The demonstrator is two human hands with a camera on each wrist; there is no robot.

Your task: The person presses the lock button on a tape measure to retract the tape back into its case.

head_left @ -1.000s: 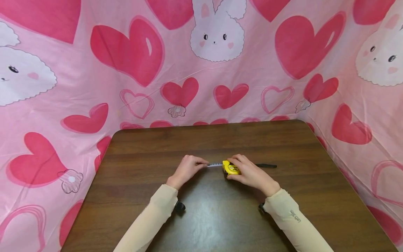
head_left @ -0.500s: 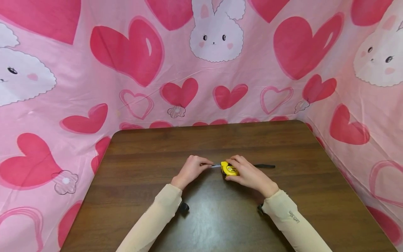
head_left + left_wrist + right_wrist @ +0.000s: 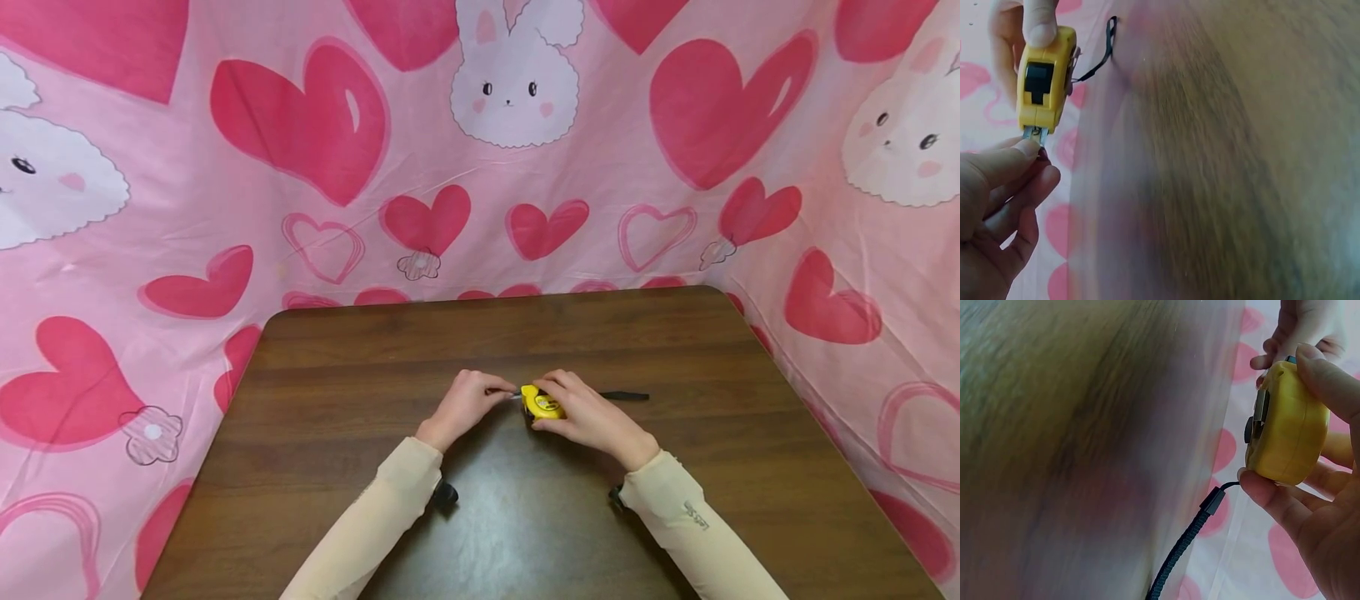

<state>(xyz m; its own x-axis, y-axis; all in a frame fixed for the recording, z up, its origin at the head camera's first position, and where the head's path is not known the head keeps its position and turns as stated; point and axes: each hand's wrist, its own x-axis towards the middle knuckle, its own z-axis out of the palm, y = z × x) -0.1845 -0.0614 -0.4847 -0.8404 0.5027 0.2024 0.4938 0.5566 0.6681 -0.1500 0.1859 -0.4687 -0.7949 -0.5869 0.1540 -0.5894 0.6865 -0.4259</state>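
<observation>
A yellow tape measure point(image 3: 543, 403) with a black slide button is held up over the table by my right hand point(image 3: 588, 417). In the right wrist view, thumb and fingers wrap around the tape measure point(image 3: 1291, 425) from both sides. The thumb and forefinger of my left hand point(image 3: 468, 402) pinch the end of the metal blade, close to the mouth of the case. In the left wrist view only a short bit of blade point(image 3: 1036, 132) shows between case and fingertips. A black wrist strap point(image 3: 1179, 544) trails from the case, to the right in the head view.
The dark wooden table point(image 3: 480, 517) lies beneath both arms. Pink cloth point(image 3: 480, 175) printed with hearts and rabbits hangs behind the table and along both sides. A small black device point(image 3: 445, 496) sits at the left wrist.
My left hand has moved right toward the tape measure, and the length of blade showing between hand and case has shortened. The right hand with the case has shifted slightly left.
</observation>
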